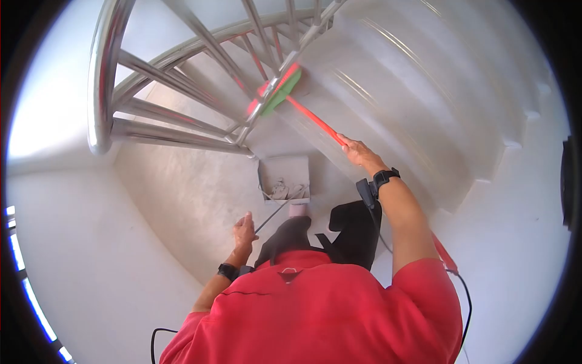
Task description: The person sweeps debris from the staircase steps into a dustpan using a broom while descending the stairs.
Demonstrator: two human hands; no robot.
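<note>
My right hand (pixel 360 153) is closed around the red handle (pixel 316 121) of a broom. The green broom head (pixel 282 92), with reddish bristles, lies on a stair step against the foot of the railing. Lower down, my left hand (pixel 244 230) grips a thin dark rod (pixel 280 210), which runs up to a light grey dustpan (pixel 284 164). Pale scraps of debris (pixel 280 189) lie inside the pan. The pan rests on the floor just in front of my feet, and part of its front is hidden by the rod.
A shiny metal railing (pixel 176 144) with several bars curves along the left. Wide pale stairs (pixel 394 115) with metal edge strips spread to the upper right. White walls (pixel 79 230) flank both sides. Black cables (pixel 467 303) hang beside my shirt.
</note>
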